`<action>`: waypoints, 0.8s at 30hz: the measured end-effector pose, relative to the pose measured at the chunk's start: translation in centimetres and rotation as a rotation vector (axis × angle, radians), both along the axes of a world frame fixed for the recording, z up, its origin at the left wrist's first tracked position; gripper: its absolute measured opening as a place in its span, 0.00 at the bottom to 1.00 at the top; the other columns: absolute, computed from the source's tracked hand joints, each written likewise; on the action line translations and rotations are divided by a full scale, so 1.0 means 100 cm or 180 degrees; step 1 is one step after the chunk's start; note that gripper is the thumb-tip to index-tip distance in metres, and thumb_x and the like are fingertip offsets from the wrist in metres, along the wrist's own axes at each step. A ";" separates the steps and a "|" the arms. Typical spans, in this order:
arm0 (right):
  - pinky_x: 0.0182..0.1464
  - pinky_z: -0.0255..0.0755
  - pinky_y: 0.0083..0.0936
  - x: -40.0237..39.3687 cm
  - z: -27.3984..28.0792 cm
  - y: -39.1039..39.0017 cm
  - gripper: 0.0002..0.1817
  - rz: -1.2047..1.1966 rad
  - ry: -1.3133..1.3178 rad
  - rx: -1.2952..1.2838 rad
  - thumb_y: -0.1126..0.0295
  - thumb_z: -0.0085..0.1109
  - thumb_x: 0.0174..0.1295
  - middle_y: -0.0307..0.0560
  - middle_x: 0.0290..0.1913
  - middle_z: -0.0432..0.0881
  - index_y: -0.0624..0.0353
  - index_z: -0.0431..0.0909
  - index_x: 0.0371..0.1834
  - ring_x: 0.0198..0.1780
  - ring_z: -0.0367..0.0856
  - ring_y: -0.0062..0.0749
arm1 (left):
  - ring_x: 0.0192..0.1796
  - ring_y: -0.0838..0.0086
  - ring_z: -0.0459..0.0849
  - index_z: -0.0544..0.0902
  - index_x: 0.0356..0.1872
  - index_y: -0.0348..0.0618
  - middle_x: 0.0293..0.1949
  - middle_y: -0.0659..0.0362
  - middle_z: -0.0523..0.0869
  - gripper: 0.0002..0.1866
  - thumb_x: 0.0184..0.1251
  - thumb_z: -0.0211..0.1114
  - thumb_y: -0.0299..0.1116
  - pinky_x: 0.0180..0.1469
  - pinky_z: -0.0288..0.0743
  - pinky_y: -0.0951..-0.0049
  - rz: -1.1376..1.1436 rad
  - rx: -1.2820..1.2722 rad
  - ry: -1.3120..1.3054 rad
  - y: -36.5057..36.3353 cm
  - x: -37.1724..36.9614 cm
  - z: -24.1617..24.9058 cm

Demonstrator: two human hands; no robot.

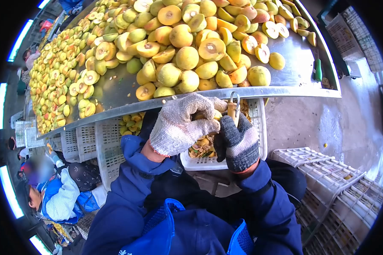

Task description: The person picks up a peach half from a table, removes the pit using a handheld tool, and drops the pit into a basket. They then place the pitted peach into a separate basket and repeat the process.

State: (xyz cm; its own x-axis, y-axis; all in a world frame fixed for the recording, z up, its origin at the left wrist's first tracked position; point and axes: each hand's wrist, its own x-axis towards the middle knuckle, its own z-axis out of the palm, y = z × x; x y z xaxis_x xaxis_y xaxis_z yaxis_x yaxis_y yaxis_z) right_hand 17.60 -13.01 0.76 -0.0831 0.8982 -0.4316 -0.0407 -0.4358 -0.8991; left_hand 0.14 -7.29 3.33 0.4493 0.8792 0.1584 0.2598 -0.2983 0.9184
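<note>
My left hand [185,124], in a whitish knit glove, is curled around a peach half [217,114], mostly hidden by the fingers. Close beside it, my right hand [241,142], in a dark-and-white striped glove, grips a pitting tool [232,109] with a wooden handle and a bent metal loop pointing up. Both hands are just in front of the metal table's edge [285,91]. Below them sits a white plastic crate [262,127] with fruit scraps [202,147] in it. A heap of yellow-green peaches [187,57], many halved with stones showing, lies on the table.
A green-handled tool [318,70] lies at the table's right end. White crates [111,146] stand under the table on the left, and more crates [327,176] are stacked at my right. A co-worker in a blue vest [64,199] sits at the left.
</note>
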 end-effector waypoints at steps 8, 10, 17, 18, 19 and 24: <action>0.18 0.66 0.24 0.012 -0.013 -0.006 0.17 -0.0327 -0.1577 0.1775 0.57 0.53 0.76 0.40 0.18 0.78 0.62 0.78 0.40 0.16 0.75 0.23 | 0.62 0.57 0.83 0.84 0.47 0.42 0.61 0.39 0.83 0.15 0.62 0.76 0.34 0.64 0.77 0.58 -0.0863 0.0210 -0.0940 0.012 0.018 -0.041; 0.18 0.66 0.23 0.013 -0.005 -0.006 0.17 -0.0669 -0.0586 0.0794 0.57 0.53 0.76 0.40 0.18 0.78 0.61 0.78 0.40 0.16 0.75 0.23 | 0.64 0.55 0.81 0.81 0.54 0.41 0.62 0.39 0.82 0.19 0.68 0.71 0.39 0.67 0.74 0.55 -0.0521 -0.0646 -0.1432 0.001 0.023 -0.041; 0.32 0.76 0.32 0.012 -0.027 -0.008 0.17 -0.0968 -0.0213 0.0352 0.60 0.54 0.75 0.50 0.32 0.82 0.66 0.79 0.49 0.31 0.83 0.34 | 0.63 0.65 0.81 0.76 0.63 0.33 0.58 0.50 0.84 0.20 0.82 0.52 0.39 0.70 0.70 0.62 -0.0125 -0.2313 -0.2896 -0.006 0.051 -0.043; 0.27 0.73 0.26 0.014 -0.042 -0.009 0.16 -0.0852 -0.0663 0.0862 0.61 0.54 0.75 0.47 0.29 0.82 0.65 0.79 0.50 0.26 0.81 0.28 | 0.61 0.66 0.81 0.76 0.61 0.34 0.55 0.51 0.84 0.19 0.82 0.52 0.39 0.69 0.71 0.63 -0.0128 -0.2097 -0.2724 -0.007 0.051 -0.049; 0.22 0.70 0.20 0.013 -0.039 -0.005 0.15 -0.0721 -0.1114 0.1371 0.62 0.54 0.76 0.44 0.26 0.82 0.64 0.78 0.52 0.21 0.79 0.22 | 0.59 0.67 0.81 0.77 0.59 0.34 0.53 0.52 0.85 0.18 0.83 0.51 0.39 0.67 0.72 0.64 -0.0125 -0.1881 -0.2554 -0.008 0.052 -0.052; 0.43 0.81 0.37 0.010 -0.010 -0.003 0.19 -0.1038 -0.1710 0.1634 0.75 0.70 0.58 0.55 0.40 0.86 0.59 0.80 0.53 0.40 0.88 0.48 | 0.61 0.70 0.80 0.74 0.65 0.35 0.57 0.53 0.82 0.18 0.84 0.49 0.36 0.68 0.70 0.68 0.0664 -0.1151 -0.1701 -0.019 0.049 -0.065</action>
